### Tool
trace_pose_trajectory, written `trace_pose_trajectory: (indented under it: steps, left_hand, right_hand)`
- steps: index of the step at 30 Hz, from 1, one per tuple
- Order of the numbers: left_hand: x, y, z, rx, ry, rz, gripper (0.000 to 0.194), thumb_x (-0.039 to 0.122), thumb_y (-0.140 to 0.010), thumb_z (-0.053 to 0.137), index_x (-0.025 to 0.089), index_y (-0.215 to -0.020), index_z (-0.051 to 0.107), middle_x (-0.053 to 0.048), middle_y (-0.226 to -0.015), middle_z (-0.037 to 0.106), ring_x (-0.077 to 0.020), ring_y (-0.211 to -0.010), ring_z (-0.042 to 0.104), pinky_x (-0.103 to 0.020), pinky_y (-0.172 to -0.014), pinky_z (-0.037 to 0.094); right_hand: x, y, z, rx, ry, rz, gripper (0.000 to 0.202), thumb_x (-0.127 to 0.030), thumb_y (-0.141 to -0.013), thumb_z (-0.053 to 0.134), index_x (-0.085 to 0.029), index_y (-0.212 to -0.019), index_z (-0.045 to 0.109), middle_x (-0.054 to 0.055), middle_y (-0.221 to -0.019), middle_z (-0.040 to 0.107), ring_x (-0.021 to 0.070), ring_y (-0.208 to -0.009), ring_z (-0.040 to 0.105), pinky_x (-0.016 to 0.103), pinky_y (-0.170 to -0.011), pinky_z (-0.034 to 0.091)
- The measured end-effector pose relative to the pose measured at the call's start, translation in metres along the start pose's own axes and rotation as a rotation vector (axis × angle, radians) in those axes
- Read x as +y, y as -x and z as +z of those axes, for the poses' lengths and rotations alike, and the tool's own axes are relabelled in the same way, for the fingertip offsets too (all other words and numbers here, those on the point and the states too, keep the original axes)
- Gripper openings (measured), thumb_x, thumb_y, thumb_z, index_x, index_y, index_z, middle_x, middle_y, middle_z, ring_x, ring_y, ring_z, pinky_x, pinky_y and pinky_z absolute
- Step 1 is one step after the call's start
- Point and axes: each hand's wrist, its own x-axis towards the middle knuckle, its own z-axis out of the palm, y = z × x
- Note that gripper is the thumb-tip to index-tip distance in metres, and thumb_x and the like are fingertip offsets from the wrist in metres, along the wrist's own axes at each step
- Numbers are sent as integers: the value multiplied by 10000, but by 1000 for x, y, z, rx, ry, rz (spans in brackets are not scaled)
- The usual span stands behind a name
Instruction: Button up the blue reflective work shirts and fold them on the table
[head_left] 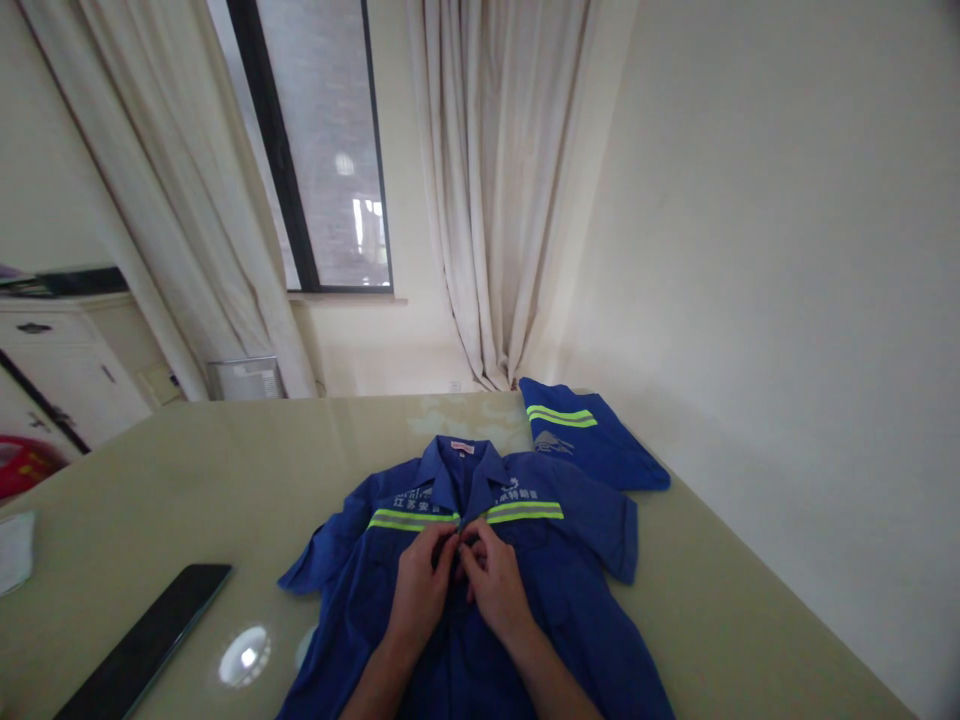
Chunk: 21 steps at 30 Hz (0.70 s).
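A blue short-sleeved shirt with yellow-green reflective stripes and pale lettering lies spread out, its collar at the far end. Just below the stripes, at the middle of the front opening, my left hand pinches one edge of the cloth. My right hand is pinched on the other edge, and its fingertips meet those of my left hand. Whatever small part lies between the fingertips is hidden. Above the hands the collar is spread open, showing a label inside.
Behind the shirt, at the right edge of the table, lies a folded blue garment. A black phone-like slab rests at the near left, with a white item beyond it. Curtains, a window and a white cabinet stand behind.
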Motion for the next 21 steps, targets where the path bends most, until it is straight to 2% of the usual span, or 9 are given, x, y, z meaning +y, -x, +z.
trace_pose_trajectory:
  steps: [6,10,14,18,21]
  left_hand:
    - [-4,2,0,24,-46,-50,237,362,-951,479,214,-1004,656,-64,-931,767,-232,-849,738,-346,-767,570]
    - [-8,3,2,40,32,-89,201,362,-914,518,220,-1006,626,-64,-947,767,-234,-886,747,-358,-805,583]
    - [-8,0,1,58,129,-97,197,354,-864,576,221,-1008,595,-45,-900,757,-222,-838,749,-353,-787,598]
    - [-4,-2,-1,26,144,-62,199,332,-848,595,221,-1013,590,-38,-896,758,-218,-845,749,-355,-807,597]
    - [-2,-1,-1,17,68,-41,193,320,-872,564,219,-1031,602,-46,-914,759,-222,-853,745,-366,-814,596]
  right_hand:
    - [3,-3,0,14,18,13,271,-479,-908,583,-210,-935,601,-39,-616,648,106,-373,530,183,-363,362]
    - [5,-3,0,16,25,19,239,-453,-903,596,-219,-953,597,-45,-612,649,112,-373,540,189,-360,359]
    - [6,-2,0,39,60,-2,209,-418,-907,602,-233,-1003,606,-59,-612,638,111,-380,526,200,-384,358]
    - [5,-4,-1,74,98,-61,160,-378,-904,607,-222,-900,640,-52,-561,608,120,-463,546,214,-482,375]
    - [7,-9,-3,98,8,-52,201,-391,-886,603,-202,-821,621,-46,-538,582,119,-488,534,223,-520,377]
